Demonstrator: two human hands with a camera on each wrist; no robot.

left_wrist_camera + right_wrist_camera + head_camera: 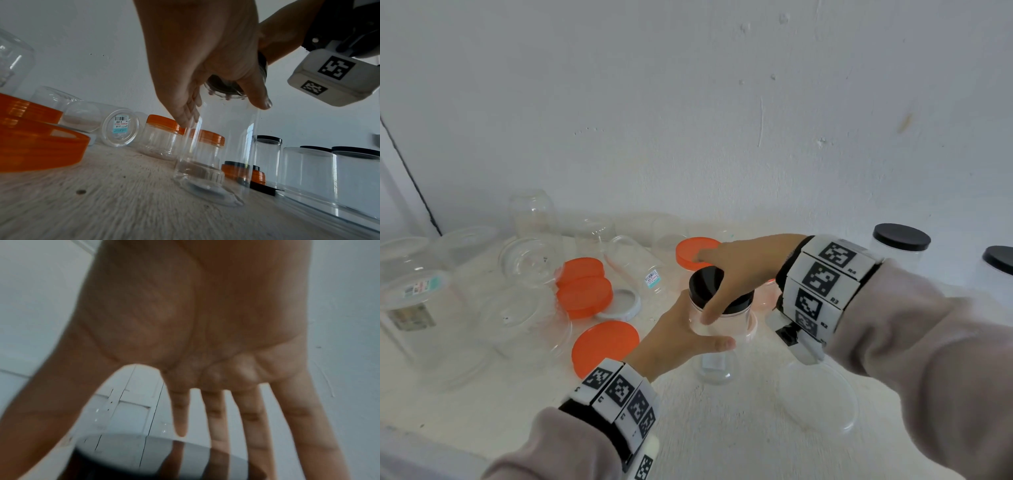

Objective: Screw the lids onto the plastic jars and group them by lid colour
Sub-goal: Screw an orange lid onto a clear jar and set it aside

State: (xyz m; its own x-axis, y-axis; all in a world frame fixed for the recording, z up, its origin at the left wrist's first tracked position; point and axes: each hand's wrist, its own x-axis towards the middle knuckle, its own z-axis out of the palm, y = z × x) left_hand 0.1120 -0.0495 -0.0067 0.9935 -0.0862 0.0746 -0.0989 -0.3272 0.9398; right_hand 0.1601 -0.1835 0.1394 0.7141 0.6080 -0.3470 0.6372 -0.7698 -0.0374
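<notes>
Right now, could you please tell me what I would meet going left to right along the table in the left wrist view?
Loose orange lids → stickered jar on its side → orange-lidded jar → tall jar gripped by the left hand → black-lidded jar → far-right black-lidded jar.

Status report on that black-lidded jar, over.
Left hand grips clear jar under black lid. Right hand flat over lid, fingers spread. Jar standing on table. Loose orange lid left of jar, not blocking.

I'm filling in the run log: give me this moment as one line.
step: capping | left hand: grips clear jar | right hand: spread open over black lid | tightness: cannot tell
</notes>
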